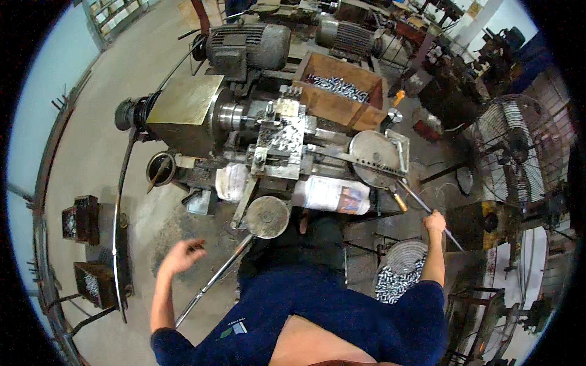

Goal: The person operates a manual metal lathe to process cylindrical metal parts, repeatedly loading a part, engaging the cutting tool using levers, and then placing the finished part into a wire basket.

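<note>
My right hand (434, 222) is wrapped around a long metal lever (417, 196) at the right of a small lathe. That lever runs up toward a large round metal plate (373, 155). My left hand (182, 256) hangs in the air at lower left, fingers loosely bent and apart, holding nothing. Nearest to it is a second long metal bar (217, 276), which slants up to a smaller round disc (267, 217). In the middle sits the lathe's slide (282, 139), strewn with dark chips, beside the shiny spindle (232, 116). Any workpiece there is too small to make out.
Behind the slide stands a wooden box (342, 110) of small metal parts. A basket (403, 253) at my right holds more. An electric motor (250, 49) is at the back, a large fan (510, 149) at right. Metal bins (94, 283) stand at left.
</note>
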Demonstrator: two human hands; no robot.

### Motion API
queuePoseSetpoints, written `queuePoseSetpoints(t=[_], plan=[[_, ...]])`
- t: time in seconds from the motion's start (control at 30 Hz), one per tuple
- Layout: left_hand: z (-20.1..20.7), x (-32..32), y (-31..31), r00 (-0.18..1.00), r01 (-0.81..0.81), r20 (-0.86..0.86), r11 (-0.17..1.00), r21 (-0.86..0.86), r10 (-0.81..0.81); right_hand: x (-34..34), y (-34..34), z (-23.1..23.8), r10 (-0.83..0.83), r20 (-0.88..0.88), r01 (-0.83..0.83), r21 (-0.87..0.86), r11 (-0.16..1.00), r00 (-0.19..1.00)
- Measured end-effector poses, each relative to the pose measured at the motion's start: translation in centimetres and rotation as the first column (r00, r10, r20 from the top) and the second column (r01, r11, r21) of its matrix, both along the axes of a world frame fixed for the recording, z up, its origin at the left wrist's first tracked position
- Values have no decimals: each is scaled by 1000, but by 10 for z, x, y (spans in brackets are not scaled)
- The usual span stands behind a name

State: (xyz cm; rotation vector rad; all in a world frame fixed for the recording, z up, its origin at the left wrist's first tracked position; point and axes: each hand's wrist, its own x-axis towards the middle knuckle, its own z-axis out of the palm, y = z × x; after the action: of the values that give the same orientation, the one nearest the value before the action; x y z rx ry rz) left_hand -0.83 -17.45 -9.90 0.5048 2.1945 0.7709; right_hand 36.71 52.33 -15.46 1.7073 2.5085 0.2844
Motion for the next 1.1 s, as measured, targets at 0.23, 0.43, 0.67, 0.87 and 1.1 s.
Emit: queuePoseSetpoints(t=[0.23, 0.43, 0.67, 0.87, 1.1], plan=[[5, 75, 40, 993, 56, -96, 994, -91, -65, 29, -152, 10, 69, -182, -95, -143, 985, 981], [-20, 70, 45, 979, 73, -185, 995, -67, -84, 20, -217, -17, 93, -420, -212, -246, 946, 903], [-38, 72, 38, 972, 43, -230, 999, 12, -40, 6, -240, -7, 18, -431, -167, -309, 936, 902], [-31, 70, 43, 976, 54, -209, 997, -46, -63, 9, -220, -14, 63, -385, -187, -294, 937, 921], [-17, 62, 44, 988, 150, -34, 987, -49, -152, 36, -90, 3, 24, 24, -22, -73, 997, 999]])
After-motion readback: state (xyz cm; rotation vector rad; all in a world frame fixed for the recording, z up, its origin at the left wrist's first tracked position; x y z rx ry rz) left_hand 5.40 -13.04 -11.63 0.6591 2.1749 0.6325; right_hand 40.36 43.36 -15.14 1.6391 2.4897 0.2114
